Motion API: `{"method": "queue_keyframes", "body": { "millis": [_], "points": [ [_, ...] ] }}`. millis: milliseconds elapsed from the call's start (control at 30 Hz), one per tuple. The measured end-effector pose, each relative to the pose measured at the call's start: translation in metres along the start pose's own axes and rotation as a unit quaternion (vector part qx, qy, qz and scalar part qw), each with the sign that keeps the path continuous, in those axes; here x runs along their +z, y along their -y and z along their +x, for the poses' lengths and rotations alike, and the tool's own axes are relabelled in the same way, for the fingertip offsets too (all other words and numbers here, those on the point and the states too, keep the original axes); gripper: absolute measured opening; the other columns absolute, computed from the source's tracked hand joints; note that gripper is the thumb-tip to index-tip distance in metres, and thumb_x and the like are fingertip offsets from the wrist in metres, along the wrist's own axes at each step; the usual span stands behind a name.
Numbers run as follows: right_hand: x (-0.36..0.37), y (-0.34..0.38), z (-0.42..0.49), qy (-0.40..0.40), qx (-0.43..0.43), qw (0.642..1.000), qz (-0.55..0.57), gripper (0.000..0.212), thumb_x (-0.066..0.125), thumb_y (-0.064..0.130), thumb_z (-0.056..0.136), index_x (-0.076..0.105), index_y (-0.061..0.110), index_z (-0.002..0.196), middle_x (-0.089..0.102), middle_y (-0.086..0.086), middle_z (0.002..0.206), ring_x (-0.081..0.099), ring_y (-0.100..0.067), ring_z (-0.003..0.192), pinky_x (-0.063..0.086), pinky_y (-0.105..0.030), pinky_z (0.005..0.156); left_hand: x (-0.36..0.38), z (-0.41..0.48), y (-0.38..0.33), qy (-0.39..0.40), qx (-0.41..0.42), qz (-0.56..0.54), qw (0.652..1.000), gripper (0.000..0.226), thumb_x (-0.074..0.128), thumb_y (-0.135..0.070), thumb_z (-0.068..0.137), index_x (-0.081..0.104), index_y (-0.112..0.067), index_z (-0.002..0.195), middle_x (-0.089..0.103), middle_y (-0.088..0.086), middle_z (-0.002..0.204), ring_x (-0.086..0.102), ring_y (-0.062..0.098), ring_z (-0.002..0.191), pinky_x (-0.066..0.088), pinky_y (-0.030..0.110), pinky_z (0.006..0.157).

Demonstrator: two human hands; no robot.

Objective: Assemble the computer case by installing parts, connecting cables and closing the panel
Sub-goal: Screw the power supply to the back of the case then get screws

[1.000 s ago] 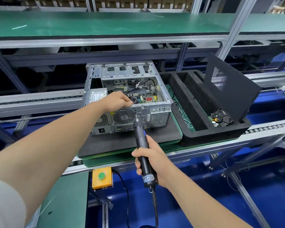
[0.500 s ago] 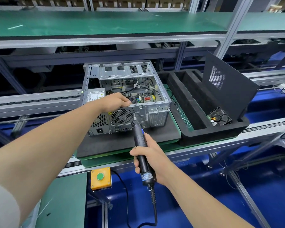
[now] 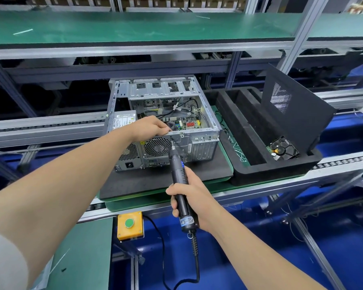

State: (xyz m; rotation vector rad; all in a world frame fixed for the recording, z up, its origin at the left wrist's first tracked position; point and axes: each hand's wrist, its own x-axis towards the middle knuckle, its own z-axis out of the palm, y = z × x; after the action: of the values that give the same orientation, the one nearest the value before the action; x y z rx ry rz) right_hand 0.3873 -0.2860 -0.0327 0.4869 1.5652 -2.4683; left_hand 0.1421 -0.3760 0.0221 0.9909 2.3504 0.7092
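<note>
The open computer case (image 3: 199, 147) lies on a black foam pad with its rear panel facing me. My left hand (image 3: 150, 126) reaches over the top rear edge, and its fingers curl down onto a dark fan (image 3: 173, 128) just inside. My right hand (image 3: 190, 197) grips a black and blue electric screwdriver (image 3: 177, 174). Its bit touches the rear panel at the upper right corner of the round fan grille (image 3: 157, 146). The black side panel (image 3: 291, 109) leans upright in the foam tray to the right.
A black foam tray (image 3: 249, 130) beside the case holds a hard drive (image 3: 282, 148). A yellow box with a green button (image 3: 130, 225) sits at the conveyor's near edge. The screwdriver cord (image 3: 195, 258) hangs below my right hand. A green shelf (image 3: 134, 28) runs overhead.
Both hands keep their places; the screwdriver bit stays at the same spot on the rear panel. Only the view has shifted slightly.
</note>
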Motion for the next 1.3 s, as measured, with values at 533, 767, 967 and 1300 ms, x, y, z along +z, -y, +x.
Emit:
{"method": "queue_keyframes", "body": {
  "millis": [533,767,967,1300],
  "points": [
    [-0.002,0.002,0.003,0.0,0.003,1.0,-0.007,0.063,0.069,0.0,0.085,0.056,0.04,0.131,0.055,-0.014,0.088,0.055,-0.023,0.058,0.049,-0.032,0.05,0.0,-0.011,-0.012,0.016,0.003,-0.017,1.0,0.058,0.048,-0.029,0.107,0.053,-0.023,0.05,0.034,-0.033,0.095,0.029,-0.011,0.09,0.034,0.057,0.107],
    [0.001,0.003,0.003,0.001,-0.007,1.0,0.0,0.06,0.068,-0.002,0.085,0.057,0.037,0.129,0.054,-0.014,0.086,0.054,-0.023,0.057,0.048,-0.032,0.048,0.001,-0.007,-0.009,0.014,0.005,-0.01,1.0,0.05,0.049,-0.033,0.107,0.07,-0.038,0.061,0.062,-0.004,0.139,0.056,0.012,0.126,0.036,0.048,0.113],
    [0.004,0.007,0.004,0.004,0.009,1.0,0.002,0.054,0.069,-0.002,0.084,0.057,0.03,0.126,0.054,-0.011,0.081,0.054,-0.022,0.057,0.048,-0.032,0.048,0.002,-0.01,-0.009,-0.017,-0.01,-0.022,1.0,0.055,0.053,-0.03,0.105,0.064,-0.03,0.051,0.075,-0.022,0.084,0.055,-0.014,0.085,0.041,0.049,0.104],
    [-0.002,0.007,0.002,0.041,-0.012,0.999,0.017,0.062,0.073,-0.006,0.084,0.055,0.027,0.133,0.055,-0.009,0.087,0.054,-0.02,0.061,0.049,-0.03,0.048,0.001,-0.005,-0.004,0.009,0.016,-0.015,1.0,0.054,0.05,-0.034,0.106,0.056,-0.028,0.053,0.066,-0.011,0.132,0.059,0.01,0.124,0.038,0.039,0.104]
  ]
}}
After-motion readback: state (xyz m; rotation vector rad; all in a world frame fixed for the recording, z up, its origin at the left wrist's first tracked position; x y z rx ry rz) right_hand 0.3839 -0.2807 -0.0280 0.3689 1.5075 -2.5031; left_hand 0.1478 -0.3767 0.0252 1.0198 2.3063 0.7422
